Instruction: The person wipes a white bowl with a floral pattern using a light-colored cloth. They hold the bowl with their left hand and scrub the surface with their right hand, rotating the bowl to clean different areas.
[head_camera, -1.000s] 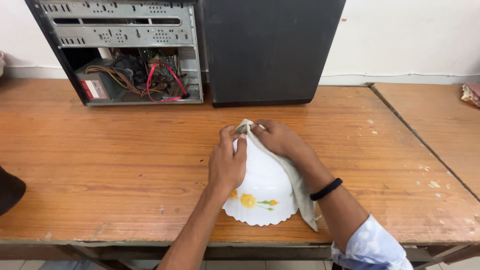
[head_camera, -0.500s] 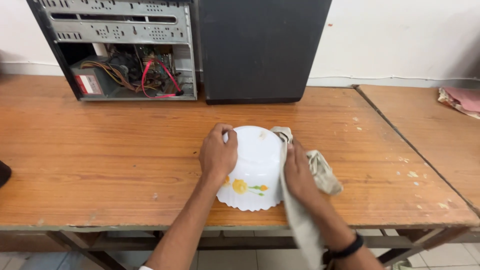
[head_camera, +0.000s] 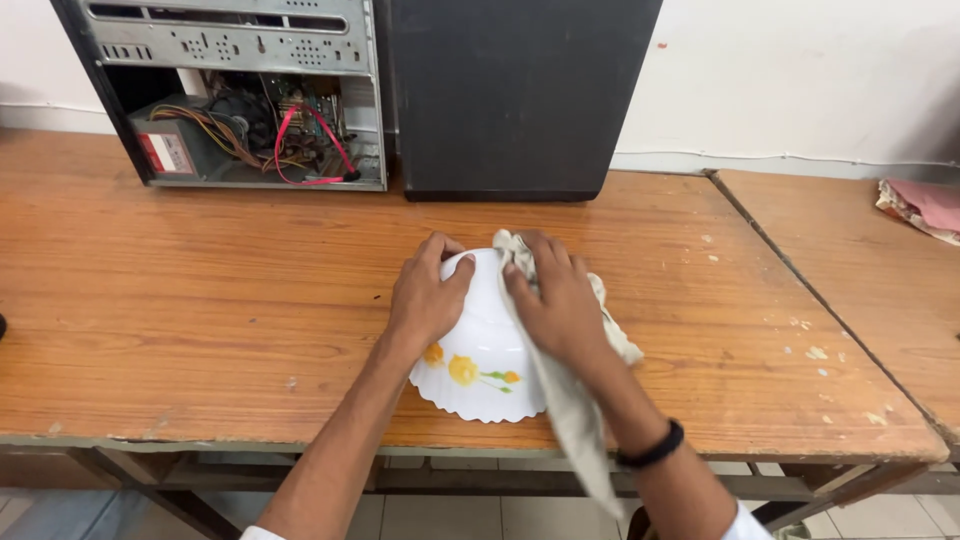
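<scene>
White bowl (head_camera: 480, 370) upturned; left hand (head_camera: 428, 300) clasps it, right hand (head_camera: 555, 300) presses cloth (head_camera: 575, 410) on.

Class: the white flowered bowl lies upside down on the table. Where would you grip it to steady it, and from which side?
Grip the bowl by its raised base from the left, as the left hand does: the right hand with the cloth covers the other side.

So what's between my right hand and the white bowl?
A pale grey cloth: the head view shows the right hand pressing it against the upturned white bowl, its loose end trailing off the table edge.
</scene>
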